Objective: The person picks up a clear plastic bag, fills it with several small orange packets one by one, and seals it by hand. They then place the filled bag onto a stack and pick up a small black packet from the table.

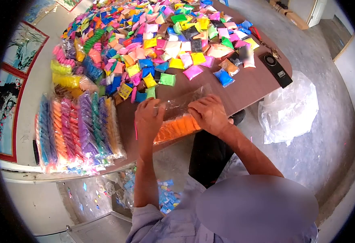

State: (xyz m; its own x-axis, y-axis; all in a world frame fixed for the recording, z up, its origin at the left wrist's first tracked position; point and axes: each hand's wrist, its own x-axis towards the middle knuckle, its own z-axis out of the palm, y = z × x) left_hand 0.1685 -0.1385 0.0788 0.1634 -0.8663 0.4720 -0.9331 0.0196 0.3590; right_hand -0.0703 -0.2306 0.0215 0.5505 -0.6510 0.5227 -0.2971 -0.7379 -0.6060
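Observation:
A clear plastic bag [180, 102] lies at the near edge of the table, its lower part filled with a row of orange packets [177, 129]. My left hand [150, 117] grips the bag's left side, fingers bent over the clear film. On the opposite side, my right hand [210, 114] has its fingers closed on the film just above the orange packets. The upper part of the bag between my hands is flat and see-through. My fingertips are partly hidden by the hands and the shiny film.
A large heap of small coloured packets [173, 48] covers the back of the brown table [250, 83]. Filled bags in several colours [78, 125] stand in a row at left. A black device [275, 69] lies at the right edge. A white plastic sack [289, 109] sits on the floor.

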